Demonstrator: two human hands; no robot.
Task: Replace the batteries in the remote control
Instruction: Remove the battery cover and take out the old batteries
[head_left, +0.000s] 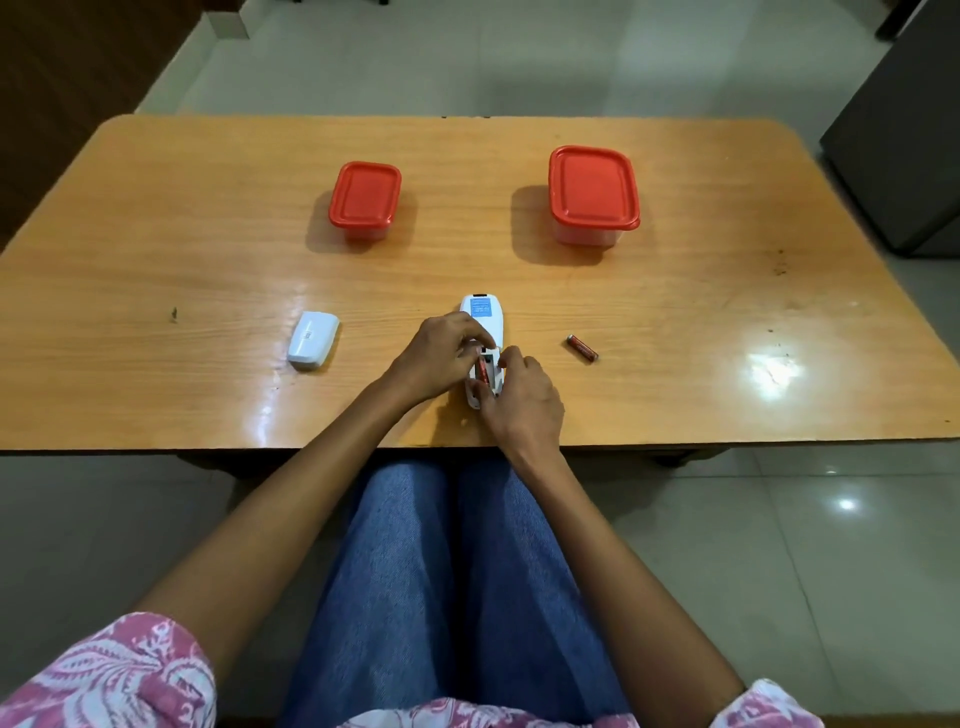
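Pink flowery sleeves (104, 675) and blue jeans (447, 582) sit closest to the camera; two bare arms reach from there to the bench (156, 234). Both hands meet at the remote control (485, 322), which lies face down near the front edge of the bench, in the middle; its back is open, and its long side runs away from the person, with the blue sticker end pointing to the far side. Fingers of the left hand (436, 358) are curled on the left side of the remote, pinching near the top of the open slot; the right hand (522, 400) is curled too, with its fingertips on the near end of the red battery (483, 370) that sits in the slot; that battery lies the same way as the remote. I cannot tell if it is going in or coming out.

Another red battery (582, 347) lies on the bench to the right, apart from the hands, tilted a bit. The white cover (312, 340) lies to the left. Two boxes with red lids, the small box (364, 200) and the big box (594, 195), stand shut farther back.

I think the batteries are small, light, hard and smooth, so they may roll or slip; best to pinch one by its ends. The remote looks light and stiff; hold it by its sides.
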